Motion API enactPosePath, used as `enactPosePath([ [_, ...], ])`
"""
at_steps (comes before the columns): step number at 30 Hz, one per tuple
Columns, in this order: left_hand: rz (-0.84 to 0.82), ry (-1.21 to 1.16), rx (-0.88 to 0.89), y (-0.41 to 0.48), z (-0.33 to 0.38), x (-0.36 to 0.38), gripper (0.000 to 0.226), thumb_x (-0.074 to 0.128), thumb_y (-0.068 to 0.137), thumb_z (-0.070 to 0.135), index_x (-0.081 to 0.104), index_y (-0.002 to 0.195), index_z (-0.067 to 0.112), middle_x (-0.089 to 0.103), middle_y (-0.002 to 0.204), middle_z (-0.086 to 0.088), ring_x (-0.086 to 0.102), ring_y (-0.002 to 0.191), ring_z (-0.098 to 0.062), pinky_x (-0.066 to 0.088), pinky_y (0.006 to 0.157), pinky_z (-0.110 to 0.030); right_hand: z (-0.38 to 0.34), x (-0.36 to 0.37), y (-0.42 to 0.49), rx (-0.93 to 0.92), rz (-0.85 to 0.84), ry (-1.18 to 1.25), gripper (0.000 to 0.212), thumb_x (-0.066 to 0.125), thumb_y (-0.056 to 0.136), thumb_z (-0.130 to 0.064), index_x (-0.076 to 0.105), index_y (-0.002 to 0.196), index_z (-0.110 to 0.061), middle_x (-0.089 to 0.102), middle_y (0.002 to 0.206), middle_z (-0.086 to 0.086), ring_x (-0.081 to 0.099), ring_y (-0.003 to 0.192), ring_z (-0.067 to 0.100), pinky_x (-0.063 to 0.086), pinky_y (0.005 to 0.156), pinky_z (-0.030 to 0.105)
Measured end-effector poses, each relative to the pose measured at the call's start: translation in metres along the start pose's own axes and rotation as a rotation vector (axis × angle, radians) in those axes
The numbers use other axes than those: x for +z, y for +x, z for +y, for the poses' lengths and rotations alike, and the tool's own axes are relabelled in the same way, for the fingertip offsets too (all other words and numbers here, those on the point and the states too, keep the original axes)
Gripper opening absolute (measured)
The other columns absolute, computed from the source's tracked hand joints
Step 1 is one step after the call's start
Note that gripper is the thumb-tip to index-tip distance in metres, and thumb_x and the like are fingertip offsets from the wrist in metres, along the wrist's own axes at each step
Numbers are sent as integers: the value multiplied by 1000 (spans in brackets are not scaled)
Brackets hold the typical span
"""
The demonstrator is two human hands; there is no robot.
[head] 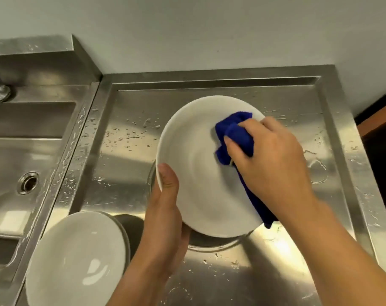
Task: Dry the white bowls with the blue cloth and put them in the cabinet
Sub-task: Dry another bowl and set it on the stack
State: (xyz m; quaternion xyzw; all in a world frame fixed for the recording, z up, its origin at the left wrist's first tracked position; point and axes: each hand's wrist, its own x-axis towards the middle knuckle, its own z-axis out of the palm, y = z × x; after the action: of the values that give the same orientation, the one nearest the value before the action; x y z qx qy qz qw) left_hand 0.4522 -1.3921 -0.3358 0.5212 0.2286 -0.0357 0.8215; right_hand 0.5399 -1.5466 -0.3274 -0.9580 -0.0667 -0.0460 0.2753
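Observation:
A white bowl (pixel 194 164) is held tilted above the steel drainboard. My left hand (pixel 165 208) grips its lower left rim, thumb on the inside and fingers hidden behind. My right hand (pixel 269 155) grips a bunched blue cloth (pixel 234 133) and presses it against the bowl's inner right side; a tail of the cloth hangs over the bowl's lower right rim. A second white bowl (pixel 77 257) rests on the drainboard at the lower left, seemingly stacked on another one whose rim shows at its right edge.
The steel drainboard (pixel 309 250) is wet with scattered drops and has a raised rim. A steel sink (pixel 22 151) with an overflow hole lies to the left, with a tap base at the far left. A pale wall stands behind. No cabinet is in view.

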Motion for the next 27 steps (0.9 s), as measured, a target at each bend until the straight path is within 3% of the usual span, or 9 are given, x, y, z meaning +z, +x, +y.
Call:
enactPosePath([
  [2,18,-37,10,-8,0,-5,68,52,86,72,65,140,33,75,135,0,74,121,-19,64,86,-31,-41,11,9,-47,7,156,24,60,98,-43,69,106,-23,57,93,-5,52,82,16,35,71,29],
  [4,79,-72,36,-13,8,-17,61,50,89,70,72,132,32,77,133,-3,73,123,-20,63,94,-37,-75,23,-8,-167,-203,361,15,59,96,-49,66,99,-36,62,88,-13,56,81,8,37,68,24],
  [7,193,-59,54,-18,23,-49,73,52,80,75,71,132,26,81,122,-5,77,114,-24,65,92,-42,-81,20,-37,-221,-521,190,16,50,84,-60,53,72,-48,59,74,-17,58,69,2,37,56,20],
  [10,214,-29,78,-31,33,-69,89,58,65,77,58,145,37,79,125,7,78,110,-16,66,86,-37,-70,16,-27,-149,-315,-107,20,51,84,-53,60,76,-36,54,75,-11,57,68,16,34,56,30],
  [13,206,-80,33,-43,31,-74,82,54,74,74,59,146,35,78,130,5,76,116,-18,66,86,-36,-111,30,-10,-170,-23,-94,24,59,95,-43,67,94,-21,52,83,-4,55,75,23,33,65,32],
  [16,210,-150,68,-46,41,-95,65,48,88,65,68,137,27,78,130,-4,75,119,-22,63,93,-38,-166,48,-27,-299,-217,268,19,60,96,-45,65,97,-27,60,88,-9,55,80,15,36,68,29],
  [19,291,-122,160,-57,58,-135,70,46,88,66,67,138,23,78,128,-8,76,118,-25,64,92,-38,-178,50,-59,-448,-574,143,19,48,86,-58,54,78,-42,55,75,-16,50,70,5,36,61,28],
  [24,422,-82,169,-84,60,-178,68,51,80,72,61,138,38,81,122,7,78,109,-19,66,89,-44,-187,59,-62,-393,-346,-92,28,44,88,-51,63,92,-32,57,83,-10,55,73,18,39,60,33],
  [27,473,-123,170,-97,58,-202,70,55,76,73,61,137,40,80,123,8,78,111,-19,64,93,-47,-212,84,-78,-451,-357,-88,23,50,93,-49,65,96,-32,56,83,-9,53,70,17,35,56,31],
])
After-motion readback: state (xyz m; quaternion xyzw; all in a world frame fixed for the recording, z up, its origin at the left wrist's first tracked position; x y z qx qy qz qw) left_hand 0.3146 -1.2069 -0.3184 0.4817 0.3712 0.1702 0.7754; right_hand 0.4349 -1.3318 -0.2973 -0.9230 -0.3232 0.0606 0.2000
